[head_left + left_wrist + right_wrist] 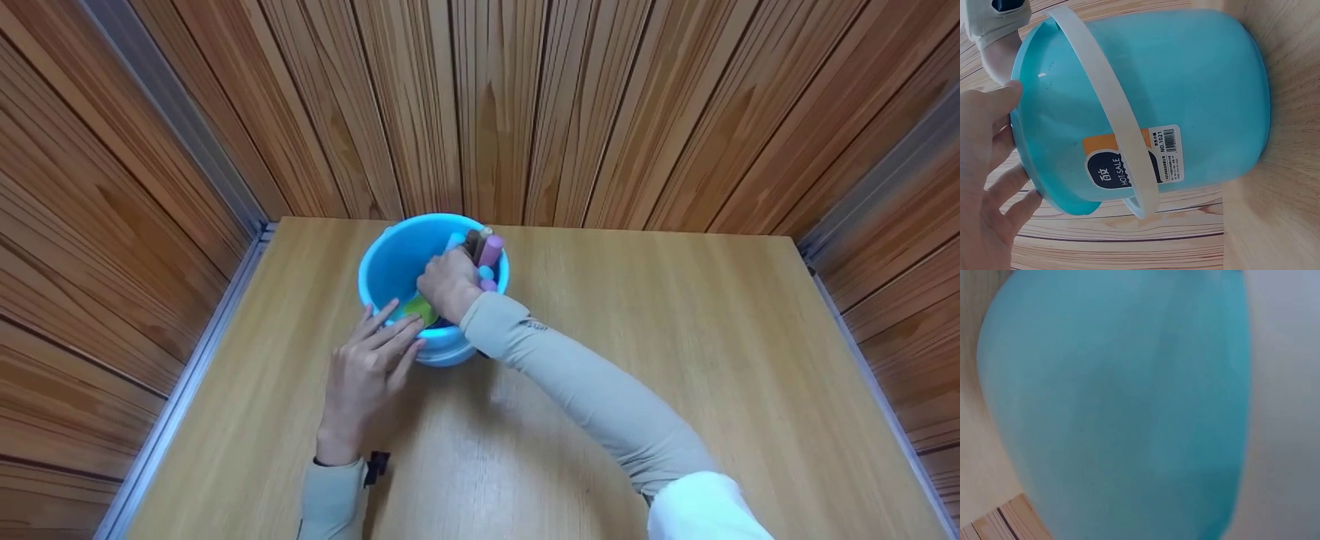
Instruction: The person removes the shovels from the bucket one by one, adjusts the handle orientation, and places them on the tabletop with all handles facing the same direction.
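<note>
- Holding the right hand (450,285) down inside the mouth of the blue bucket (444,354); crossing the near right edge with wrist and grey sleeve (592,390); not being able to tell whether pinching anything, for want of any view of those fingertips;
- Resting the left hand (371,360) on the near left edge, with fingers spread apart and fairly straight; touching rather than clamping; apparently steadying the bucket;
- Seeing the bucket standing upright on the wooden table (675,360), toward the back and left of the middle; seeing a white handle (1107,93) slung across the outside wall, partly over a printed label (1171,152);
- Noticing a green piece (421,309) inside, just beside the left fingertips; noticing a purple cylinder (490,250), a brown piece (472,243) and a light blue piece (455,241) bunching near the right hand;
- Judging the step in hand: probably handling pieces low inside the bucket; not being able to say whether putting in or taking out;
- Judging the next move: calling for a sure hold or clean release; calling for lifting clear without knocking the purple cylinder.
</note>
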`<state>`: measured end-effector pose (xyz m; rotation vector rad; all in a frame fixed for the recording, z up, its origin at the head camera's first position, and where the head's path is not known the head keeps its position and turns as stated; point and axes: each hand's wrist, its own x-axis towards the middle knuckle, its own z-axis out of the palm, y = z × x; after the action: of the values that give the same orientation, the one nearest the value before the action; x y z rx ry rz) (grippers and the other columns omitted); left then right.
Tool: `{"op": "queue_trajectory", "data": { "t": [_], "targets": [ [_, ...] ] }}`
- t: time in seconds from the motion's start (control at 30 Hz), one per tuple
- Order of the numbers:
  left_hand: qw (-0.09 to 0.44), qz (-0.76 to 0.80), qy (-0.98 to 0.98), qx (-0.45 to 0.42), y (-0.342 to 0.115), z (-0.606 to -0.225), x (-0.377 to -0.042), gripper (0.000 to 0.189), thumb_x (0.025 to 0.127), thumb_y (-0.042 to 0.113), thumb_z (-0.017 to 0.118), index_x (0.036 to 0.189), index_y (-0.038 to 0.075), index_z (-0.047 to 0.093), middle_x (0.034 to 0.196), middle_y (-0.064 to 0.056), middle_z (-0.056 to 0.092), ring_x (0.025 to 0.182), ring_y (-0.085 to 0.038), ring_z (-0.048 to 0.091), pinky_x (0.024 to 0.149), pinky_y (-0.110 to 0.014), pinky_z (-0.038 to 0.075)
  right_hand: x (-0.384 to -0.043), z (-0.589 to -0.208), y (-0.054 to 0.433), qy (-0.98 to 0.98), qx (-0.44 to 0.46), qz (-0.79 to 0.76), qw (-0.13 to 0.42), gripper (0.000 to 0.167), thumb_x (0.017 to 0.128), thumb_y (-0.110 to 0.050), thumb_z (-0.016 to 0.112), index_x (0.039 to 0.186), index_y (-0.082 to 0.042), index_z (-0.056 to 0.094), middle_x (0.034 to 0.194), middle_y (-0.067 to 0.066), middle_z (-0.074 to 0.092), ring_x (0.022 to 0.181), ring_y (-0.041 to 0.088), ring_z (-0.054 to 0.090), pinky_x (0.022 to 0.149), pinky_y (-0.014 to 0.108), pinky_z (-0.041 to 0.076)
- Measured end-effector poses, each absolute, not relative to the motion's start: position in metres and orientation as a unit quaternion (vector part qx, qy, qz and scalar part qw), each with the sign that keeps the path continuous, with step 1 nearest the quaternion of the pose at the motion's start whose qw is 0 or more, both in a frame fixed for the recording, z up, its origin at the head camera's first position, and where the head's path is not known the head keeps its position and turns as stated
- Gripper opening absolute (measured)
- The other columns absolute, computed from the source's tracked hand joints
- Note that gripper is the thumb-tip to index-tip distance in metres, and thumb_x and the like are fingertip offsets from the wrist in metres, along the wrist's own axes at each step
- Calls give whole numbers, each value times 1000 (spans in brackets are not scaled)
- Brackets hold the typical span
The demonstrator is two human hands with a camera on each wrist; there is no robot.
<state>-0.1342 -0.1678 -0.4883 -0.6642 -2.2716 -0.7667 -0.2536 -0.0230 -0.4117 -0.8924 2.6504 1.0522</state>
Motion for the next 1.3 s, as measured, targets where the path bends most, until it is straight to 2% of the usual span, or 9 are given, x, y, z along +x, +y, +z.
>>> {"op": "queue_trajectory", "data": {
  "t": [0.2,0.33,0.47,0.67,0.77,0.93,1.0,1.2,1.3],
  "targets": [
    [327,-294,-861,-255,-166,-488,-135,46,89,19,88,133,17,77,130,-1,77,139,-30,63,120,-58,44,-256,-407,-23,885,-313,333,87,40,102,-42,69,133,-16,72,96,3,77,79,19,72,86,30,65],
    [327,-285,-863,-257,-167,-488,-135,46,90,20,88,134,17,76,130,-2,77,139,-29,64,117,-61,46,-255,-405,-27,881,-324,336,80,43,102,-42,69,136,-16,70,101,4,78,81,19,72,88,32,66],
    [328,-289,-861,-260,-165,-487,-137,46,89,18,88,134,17,76,129,-3,78,138,-29,64,116,-62,48,-255,-397,-24,889,-319,322,68,40,105,-43,65,132,-15,73,95,2,75,75,17,65,77,25,61],
    [322,-282,-866,-257,-165,-486,-136,46,90,19,88,135,18,76,132,0,76,141,-26,61,121,-56,44,-254,-381,-19,895,-310,317,49,36,106,-44,64,122,-15,76,78,0,63,65,16,54,57,24,43],
    [322,-281,-868,-252,-167,-487,-135,45,90,19,88,133,17,77,132,1,76,143,-26,59,120,-56,44,-253,-374,-18,897,-315,307,34,34,107,-43,62,115,-14,77,74,0,57,63,16,52,56,24,42],
    [317,-282,-872,-245,-168,-488,-132,47,90,19,88,134,18,75,132,0,76,143,-27,59,118,-58,46,-247,-358,-15,894,-320,314,5,29,107,-39,65,108,-13,76,70,0,51,60,16,52,64,22,56],
    [315,-283,-873,-244,-167,-487,-132,48,90,19,88,136,19,74,133,1,75,143,-27,59,118,-58,46,-245,-350,-12,892,-317,321,-4,27,106,-38,67,106,-13,75,69,1,49,59,17,51,66,22,57],
    [312,-278,-877,-237,-166,-485,-132,49,91,21,87,137,21,74,135,3,74,144,-26,58,121,-55,43,-243,-329,4,893,-309,327,-20,24,105,-32,70,91,-13,70,65,1,46,54,15,43,53,22,41],
    [307,-281,-878,-237,-165,-486,-131,49,92,21,87,139,23,72,136,5,73,145,-24,57,122,-54,43,-244,-323,15,899,-305,313,-13,24,105,-33,70,92,-12,71,67,1,48,56,15,46,55,23,41]
  ]
}}
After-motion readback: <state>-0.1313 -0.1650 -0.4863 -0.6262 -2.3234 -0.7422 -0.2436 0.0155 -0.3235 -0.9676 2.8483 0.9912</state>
